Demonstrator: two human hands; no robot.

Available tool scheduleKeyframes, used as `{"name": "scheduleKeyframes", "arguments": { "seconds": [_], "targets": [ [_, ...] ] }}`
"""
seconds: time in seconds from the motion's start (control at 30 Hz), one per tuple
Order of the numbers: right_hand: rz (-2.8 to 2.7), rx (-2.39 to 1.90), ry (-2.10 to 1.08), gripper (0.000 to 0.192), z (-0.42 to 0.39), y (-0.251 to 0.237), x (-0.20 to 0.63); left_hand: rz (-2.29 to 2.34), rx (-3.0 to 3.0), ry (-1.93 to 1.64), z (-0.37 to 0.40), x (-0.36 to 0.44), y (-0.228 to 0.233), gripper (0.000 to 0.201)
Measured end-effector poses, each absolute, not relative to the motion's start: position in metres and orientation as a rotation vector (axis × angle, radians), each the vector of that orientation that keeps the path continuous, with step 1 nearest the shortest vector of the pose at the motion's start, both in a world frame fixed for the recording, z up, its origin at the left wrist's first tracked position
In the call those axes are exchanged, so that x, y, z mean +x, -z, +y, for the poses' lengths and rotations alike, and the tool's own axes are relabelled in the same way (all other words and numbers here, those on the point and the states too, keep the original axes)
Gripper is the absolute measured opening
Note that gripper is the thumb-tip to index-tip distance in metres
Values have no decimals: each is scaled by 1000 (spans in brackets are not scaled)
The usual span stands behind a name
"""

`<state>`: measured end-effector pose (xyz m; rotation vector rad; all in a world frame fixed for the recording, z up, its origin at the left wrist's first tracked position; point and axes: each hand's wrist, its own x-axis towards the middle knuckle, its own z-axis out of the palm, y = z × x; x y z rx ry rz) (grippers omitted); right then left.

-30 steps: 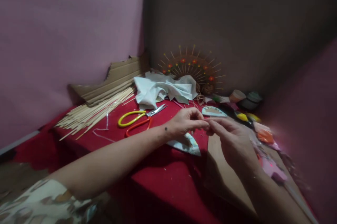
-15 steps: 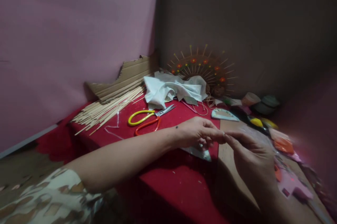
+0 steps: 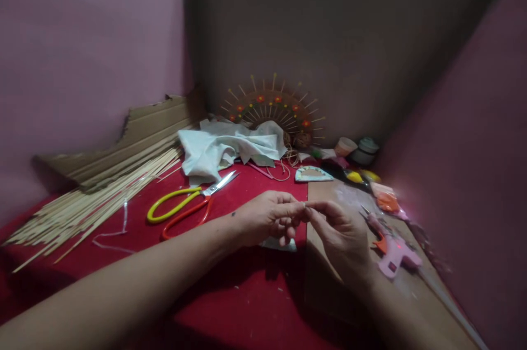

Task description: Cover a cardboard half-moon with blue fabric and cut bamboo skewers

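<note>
Left hand (image 3: 274, 218) just right of the metal scissors (image 3: 207, 191) with one yellow and one red loop handle. Its thumb and forefinger are together, tips touching those of the right hand (image 3: 340, 229), likewise pinched. Cannot tell whether anything small sits between. Spread of thin pale wooden sticks (image 3: 94, 204) left of scissors, on the red-covered tabletop (image 3: 230, 295); torn brown corrugated cardboard (image 3: 158, 133) also left, behind sticks. Crumpled whitish cloth (image 3: 230, 150) just beyond scissors. Flat pale-blue piece (image 3: 284, 245) right of scissors, mostly hidden beneath left hand. Small half-round tan piece with pale-blue border (image 3: 315, 176), right of scissors, apart. Flat brown board (image 3: 321, 192) further right; on it, pink glue gun (image 3: 397, 254) with orange trigger, well right of scissors.
</note>
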<state>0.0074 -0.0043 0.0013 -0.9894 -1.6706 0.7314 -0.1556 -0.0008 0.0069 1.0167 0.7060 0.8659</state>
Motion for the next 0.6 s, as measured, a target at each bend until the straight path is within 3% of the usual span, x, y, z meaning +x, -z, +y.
{"name": "scheduleKeyframes", "arguments": {
  "seconds": [0.6],
  "targets": [
    [-1865,-729,-236,11,-4,-5,4,674,973,-841,0,-157,-5,28]
  ]
}}
